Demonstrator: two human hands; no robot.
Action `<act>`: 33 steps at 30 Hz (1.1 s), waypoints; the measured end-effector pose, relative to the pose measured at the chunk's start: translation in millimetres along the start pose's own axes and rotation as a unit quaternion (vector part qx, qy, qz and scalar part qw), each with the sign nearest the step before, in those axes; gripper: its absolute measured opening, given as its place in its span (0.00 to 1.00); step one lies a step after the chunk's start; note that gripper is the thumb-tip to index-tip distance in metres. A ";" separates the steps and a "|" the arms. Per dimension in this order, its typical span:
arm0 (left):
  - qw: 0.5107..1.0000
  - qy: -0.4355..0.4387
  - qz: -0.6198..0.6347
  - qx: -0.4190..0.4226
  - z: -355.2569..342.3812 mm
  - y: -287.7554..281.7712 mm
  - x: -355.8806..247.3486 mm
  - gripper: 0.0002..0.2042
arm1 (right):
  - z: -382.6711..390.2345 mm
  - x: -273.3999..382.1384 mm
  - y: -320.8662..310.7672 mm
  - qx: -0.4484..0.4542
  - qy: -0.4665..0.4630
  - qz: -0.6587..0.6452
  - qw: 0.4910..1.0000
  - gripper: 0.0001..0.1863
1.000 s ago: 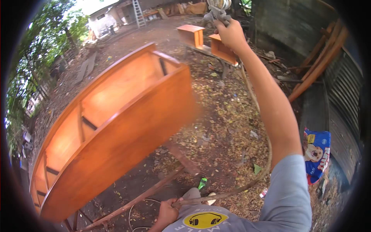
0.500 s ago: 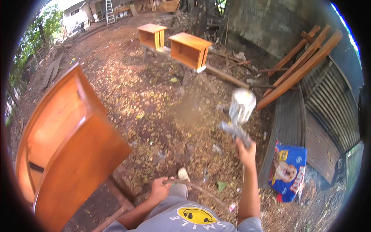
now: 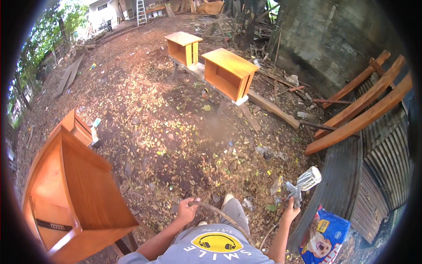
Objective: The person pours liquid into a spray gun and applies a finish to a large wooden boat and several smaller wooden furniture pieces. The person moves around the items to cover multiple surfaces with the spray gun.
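My right hand (image 3: 290, 212) is closed round the grip of a paint spray gun (image 3: 295, 190), held low at the right. Its paint-streaked whitish cup (image 3: 309, 178) tilts up and to the right. In front of my body, my left hand (image 3: 186, 211) grips a brown air hose (image 3: 220, 214), which curves across toward my right side. A large orange-brown varnished wooden cabinet (image 3: 90, 185) stands at the left, with its open inside facing left. Neither hand touches it.
Two small wooden boxes (image 3: 231, 72) rest on a plank bench ahead. Behind the cabinet sits another wooden piece (image 3: 78, 127). Curved beams (image 3: 365, 114) and corrugated sheets (image 3: 338, 176) lean at the right wall. A blue dog-food bag (image 3: 325, 235) lies near my right arm. Dry leaves cover the ground.
My right hand has lowered the spray gun and brought it nearer my body, to the right. My view has shifted, so the cabinet shows from another side. The left hand still grips the hose.
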State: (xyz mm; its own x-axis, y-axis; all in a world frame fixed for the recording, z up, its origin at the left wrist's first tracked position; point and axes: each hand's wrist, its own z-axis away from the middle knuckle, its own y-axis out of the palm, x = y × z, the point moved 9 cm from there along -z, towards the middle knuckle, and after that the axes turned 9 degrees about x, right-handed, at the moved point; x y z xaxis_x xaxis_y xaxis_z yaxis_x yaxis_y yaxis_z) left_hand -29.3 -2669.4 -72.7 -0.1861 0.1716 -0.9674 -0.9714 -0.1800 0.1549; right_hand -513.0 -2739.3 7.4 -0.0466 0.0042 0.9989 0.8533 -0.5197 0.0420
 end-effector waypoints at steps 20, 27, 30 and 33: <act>0.924 0.138 -0.194 -0.300 -315.7 -50.9 -183.4 0.19 | -356.1 109.9 508.1 0.274 -0.047 -0.077 0.957 0.11; 0.933 0.130 -0.174 -0.286 -450.7 -160.7 -183.0 0.19 | -380.2 106.6 708.0 0.305 -0.042 -0.093 0.947 0.11; 0.944 0.148 -0.066 -0.288 -521.1 -230.9 -193.7 0.18 | -387.0 116.1 802.7 0.299 -0.074 -0.062 0.949 0.12; 0.930 0.165 -0.108 -0.309 -584.8 -308.8 -244.8 0.18 | -390.3 132.5 890.7 0.279 -0.078 -0.071 0.955 0.12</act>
State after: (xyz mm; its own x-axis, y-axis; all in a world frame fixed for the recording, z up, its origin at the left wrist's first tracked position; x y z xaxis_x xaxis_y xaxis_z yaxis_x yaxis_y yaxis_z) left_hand 402.5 -3222.2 -0.7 0.1586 -0.0205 -0.9871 -0.6908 -0.7166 -0.0961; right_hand 38.2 -3535.1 169.2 -0.1424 0.1900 0.9714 0.9898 0.0304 0.1392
